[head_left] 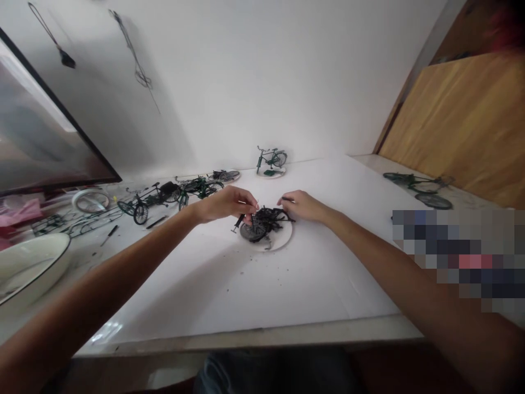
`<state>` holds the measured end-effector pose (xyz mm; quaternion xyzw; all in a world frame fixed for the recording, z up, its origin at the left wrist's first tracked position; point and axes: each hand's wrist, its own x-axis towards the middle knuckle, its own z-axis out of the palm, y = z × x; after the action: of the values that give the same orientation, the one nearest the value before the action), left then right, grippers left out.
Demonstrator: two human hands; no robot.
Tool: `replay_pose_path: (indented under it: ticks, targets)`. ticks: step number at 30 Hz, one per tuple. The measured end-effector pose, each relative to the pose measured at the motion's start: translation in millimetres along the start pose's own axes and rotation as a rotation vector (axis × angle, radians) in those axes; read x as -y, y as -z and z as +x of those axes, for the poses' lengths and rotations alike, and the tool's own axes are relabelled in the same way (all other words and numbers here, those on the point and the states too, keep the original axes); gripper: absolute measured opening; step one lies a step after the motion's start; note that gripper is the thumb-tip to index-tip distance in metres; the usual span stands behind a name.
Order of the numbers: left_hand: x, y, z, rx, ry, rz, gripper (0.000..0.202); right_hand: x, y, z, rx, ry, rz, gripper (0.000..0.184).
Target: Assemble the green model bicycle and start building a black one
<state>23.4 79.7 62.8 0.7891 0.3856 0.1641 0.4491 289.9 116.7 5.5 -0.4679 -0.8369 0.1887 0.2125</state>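
Miniature black bicycle model [268, 220] sits on a round white base [283, 236]; it looks light and fragile, so hold it by the frame. Left hand [223, 203] pinches it; right hand [297, 206] is just beside it, grip unclear.

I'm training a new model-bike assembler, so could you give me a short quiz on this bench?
1. True or false: the green model bicycle stands farther from the camera than the left hand and the right hand.
2. Multiple choice: the wire model on the round white base between the hands is mainly A) green, B) black, C) red.
3. Short answer: which hand is nearer the model's dark wheel?

Key: 1. True. 2. B. 3. The left hand.
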Motion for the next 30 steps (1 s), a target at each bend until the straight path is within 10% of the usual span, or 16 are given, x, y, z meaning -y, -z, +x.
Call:
replay_pose_path:
  ticks: [16, 24, 30]
  targets:
    - [59.6, -20.5, -48.7, -0.424, -0.069, -0.656, 0.026, 3.5, 11.8, -34.8, -0.016, -0.136, -0.374, 0.024]
    - [39.6, -41.7, -49.0, -0.530, -0.182, -0.673, 0.014, 59.7, 8.4, -38.8, -0.356, 0.307, -0.326, 0.019]
    - [26.3, -65.7, -49.5, -0.560, -0.196, -0.687, 0.015, 103.2, -20.7, -52.5, -0.213, 0.462, -0.041, 0.009]
